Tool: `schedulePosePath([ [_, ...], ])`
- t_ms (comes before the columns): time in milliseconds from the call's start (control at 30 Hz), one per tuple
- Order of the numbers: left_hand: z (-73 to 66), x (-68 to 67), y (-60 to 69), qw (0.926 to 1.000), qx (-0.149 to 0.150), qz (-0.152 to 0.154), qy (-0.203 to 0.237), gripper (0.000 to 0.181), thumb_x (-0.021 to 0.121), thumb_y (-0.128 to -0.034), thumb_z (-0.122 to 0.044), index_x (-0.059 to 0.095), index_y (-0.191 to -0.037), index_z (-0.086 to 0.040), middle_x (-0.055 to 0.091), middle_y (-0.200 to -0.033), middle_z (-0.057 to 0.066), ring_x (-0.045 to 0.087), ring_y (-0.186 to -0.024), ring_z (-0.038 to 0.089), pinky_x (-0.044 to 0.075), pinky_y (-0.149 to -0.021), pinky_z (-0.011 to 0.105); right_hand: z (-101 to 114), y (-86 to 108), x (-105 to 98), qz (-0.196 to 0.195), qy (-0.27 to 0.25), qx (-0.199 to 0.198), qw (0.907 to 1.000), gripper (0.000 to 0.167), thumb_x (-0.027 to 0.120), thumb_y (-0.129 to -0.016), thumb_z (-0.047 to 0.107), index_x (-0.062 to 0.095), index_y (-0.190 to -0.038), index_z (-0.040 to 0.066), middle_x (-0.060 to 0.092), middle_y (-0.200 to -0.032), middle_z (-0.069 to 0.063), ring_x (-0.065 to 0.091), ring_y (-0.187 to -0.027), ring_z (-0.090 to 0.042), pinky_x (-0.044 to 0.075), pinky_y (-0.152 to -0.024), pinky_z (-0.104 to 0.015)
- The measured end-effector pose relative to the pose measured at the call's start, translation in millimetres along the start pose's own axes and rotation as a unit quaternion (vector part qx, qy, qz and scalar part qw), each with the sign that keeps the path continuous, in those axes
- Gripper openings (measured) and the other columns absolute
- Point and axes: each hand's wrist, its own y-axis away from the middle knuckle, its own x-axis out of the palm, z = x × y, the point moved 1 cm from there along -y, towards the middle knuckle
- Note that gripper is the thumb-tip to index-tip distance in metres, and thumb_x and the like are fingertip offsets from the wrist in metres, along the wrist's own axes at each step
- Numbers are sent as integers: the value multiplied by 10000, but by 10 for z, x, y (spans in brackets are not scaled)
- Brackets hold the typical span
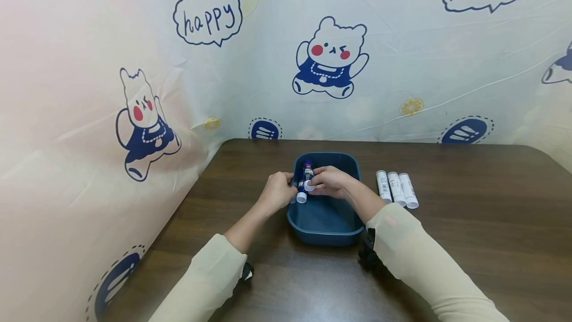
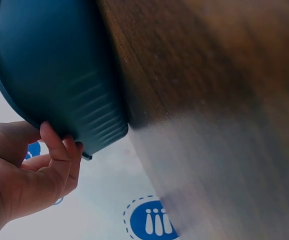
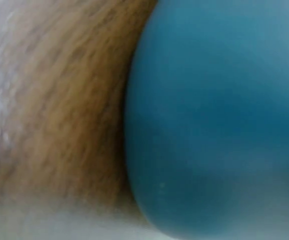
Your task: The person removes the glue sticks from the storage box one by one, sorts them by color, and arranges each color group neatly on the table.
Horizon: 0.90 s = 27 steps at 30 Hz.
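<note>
A dark blue plastic bin (image 1: 326, 237) stands on the table. My left hand (image 1: 278, 192) grips its left rim; in the left wrist view, bent fingers (image 2: 59, 147) lie against the bin's ribbed outer wall (image 2: 92, 112). Inside the bin, my right hand (image 1: 331, 181) pinches a glue stick (image 1: 308, 169) with a dark label and a white end. Beside it, by the left wall, lies a second glue stick (image 1: 301, 196), partly covered. The right wrist view holds only the blurred bin wall (image 3: 209, 110); the right hand is out of sight there.
Three white tubes (image 1: 395, 189) lie side by side on the brown wooden table (image 1: 482, 223), right of the bin. A printed cloth (image 1: 268, 64) with cartoon figures hangs behind the table and along its left side.
</note>
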Motion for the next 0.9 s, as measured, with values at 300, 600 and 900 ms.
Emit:
schedulePosePath([
  [300,-1,7,-3,9999,68,-38,-83,425,558,-886,-26,497,-1303,27,589,-1147,165,587,-616,173,457,-526,226,32,19,6,36,-175,-120,9998,640,532,-891,-26,199,-1434,34,304,-1380,-215,452,-1133,-324,441,-901,-350],
  [600,5,12,-7,10000,-17,-33,26,428,557,-894,-39,489,-1314,15,577,-1195,168,602,-712,177,482,-575,225,93,169,-15,240,-73,-388,9989,672,533,-888,-17,163,-1447,35,286,-1395,-218,428,-1164,-342,417,-927,-368],
  [900,-11,6,0,9999,77,-112,-79,419,554,-887,-24,499,-1299,31,564,-1216,179,604,-740,193,480,-554,222,139,351,-85,470,-48,-612,9970,673,516,-887,-23,143,-1444,20,271,-1394,-242,409,-1166,-356,382,-954,-419],
])
